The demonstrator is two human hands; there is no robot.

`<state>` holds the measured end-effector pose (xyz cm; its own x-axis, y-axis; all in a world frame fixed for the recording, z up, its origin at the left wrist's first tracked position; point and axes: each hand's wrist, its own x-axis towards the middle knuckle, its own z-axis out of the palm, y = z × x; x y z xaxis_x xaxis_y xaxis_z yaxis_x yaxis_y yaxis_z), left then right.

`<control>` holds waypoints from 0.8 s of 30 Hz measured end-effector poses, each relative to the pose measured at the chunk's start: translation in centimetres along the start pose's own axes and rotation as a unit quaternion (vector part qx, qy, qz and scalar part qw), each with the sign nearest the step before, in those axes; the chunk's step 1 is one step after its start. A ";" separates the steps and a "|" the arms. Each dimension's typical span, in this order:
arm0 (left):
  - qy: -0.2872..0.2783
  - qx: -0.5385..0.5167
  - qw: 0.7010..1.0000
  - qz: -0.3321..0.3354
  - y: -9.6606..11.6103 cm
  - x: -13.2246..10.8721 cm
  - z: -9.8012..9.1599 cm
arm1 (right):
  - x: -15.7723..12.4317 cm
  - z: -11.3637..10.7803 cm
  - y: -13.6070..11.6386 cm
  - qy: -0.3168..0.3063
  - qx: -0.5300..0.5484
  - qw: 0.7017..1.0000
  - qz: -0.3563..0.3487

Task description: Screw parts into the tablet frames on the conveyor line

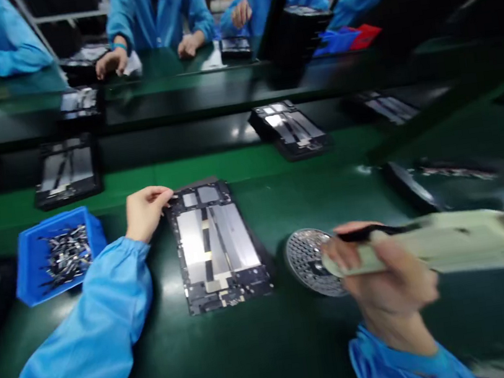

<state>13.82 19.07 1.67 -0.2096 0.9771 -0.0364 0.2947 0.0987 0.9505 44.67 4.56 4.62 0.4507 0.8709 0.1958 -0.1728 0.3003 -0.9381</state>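
An opened tablet (219,237) lies on the green bench in front of me, its silvery battery and dark circuit boards showing. My left hand (146,211) is at its upper left corner, thumb and forefinger pinched together. Whatever sits between those fingertips is too small to make out. My right hand (390,276) is wrapped round a pale electric screwdriver (456,241), blurred by motion. The screwdriver's front end is over a round metal screw tray (307,256) with many small holes, partly hidden by the fingers.
A blue bin (26,264) of small metal parts stands left of the tablet. More opened tablets (68,168) (290,127) rest on the line behind. Co-workers in blue sleeves (157,14) sit across. A dark slanted bar (452,111) crosses at the right.
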 end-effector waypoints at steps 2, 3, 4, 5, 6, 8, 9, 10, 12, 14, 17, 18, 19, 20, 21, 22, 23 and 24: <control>0.000 0.004 1.000 -0.009 -0.3 1.1 0.0 | 0.5 0.5 -1.4 0.013 0.007 1.000 0.001; 0.001 0.016 1.000 -0.007 -0.5 1.6 0.0 | 0.8 0.9 -2.1 0.015 0.005 1.000 0.000; -0.001 0.034 0.999 -0.003 -0.6 1.9 0.0 | 1.0 1.3 -2.7 0.014 0.002 1.000 -0.001; -0.002 0.055 0.998 -0.001 -0.8 2.1 0.1 | 1.3 1.9 -3.2 0.007 0.000 1.000 -0.002; -0.004 0.075 0.997 -0.001 -0.9 2.3 0.1 | 1.5 2.4 -3.5 -0.009 0.000 1.000 -0.004; -0.011 0.099 0.995 -0.005 -1.3 2.7 0.2 | 1.9 3.6 -3.7 -0.053 0.008 0.999 -0.008; -0.014 0.103 0.995 -0.005 -1.6 2.9 0.3 | 2.0 4.2 -3.5 -0.075 0.014 0.997 -0.006; -0.017 0.105 0.994 -0.004 -1.8 3.1 0.4 | 2.2 4.8 -3.2 -0.096 0.021 0.995 -0.004; -0.020 0.111 0.994 0.000 -2.4 3.5 0.6 | 2.6 6.1 -2.5 -0.128 0.033 0.991 0.006; -0.024 0.115 0.993 0.007 -2.8 3.8 0.8 | 3.1 7.6 -1.7 -0.149 0.044 0.988 0.017; -0.032 0.115 0.993 0.016 -3.3 3.9 0.9 | 3.8 10.9 -0.4 -0.158 0.061 0.985 0.023; -0.034 0.114 0.993 0.017 -3.4 3.9 1.0 | 4.0 12.2 0.2 -0.155 0.067 0.985 0.024; -0.035 0.113 0.993 0.017 -3.5 3.9 1.0 | 4.3 13.6 0.8 -0.151 0.071 0.986 0.026; -0.036 0.111 0.993 0.015 -3.6 3.8 1.0 | 4.6 15.1 1.5 -0.147 0.075 0.986 0.027; -0.037 0.108 0.993 0.013 -3.7 3.8 1.1 | 5.0 16.5 2.3 -0.144 0.078 0.986 0.026; -0.038 0.106 0.994 0.009 -3.9 3.8 1.1 | 5.3 18.0 3.2 -0.145 0.077 0.986 0.026; -0.038 0.104 0.994 0.006 -4.0 3.8 1.2 | 5.7 19.4 4.0 -0.149 0.075 0.986 0.027; -0.037 0.103 0.994 0.002 -4.1 3.8 1.3 | 6.0 20.7 4.8 -0.156 0.072 0.985 0.027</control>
<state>13.04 22.63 -2.76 -0.1416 0.9880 -0.0618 0.4825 0.1234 0.8671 28.40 19.32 7.22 0.1507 0.9573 0.2468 -0.3220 0.2836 -0.9033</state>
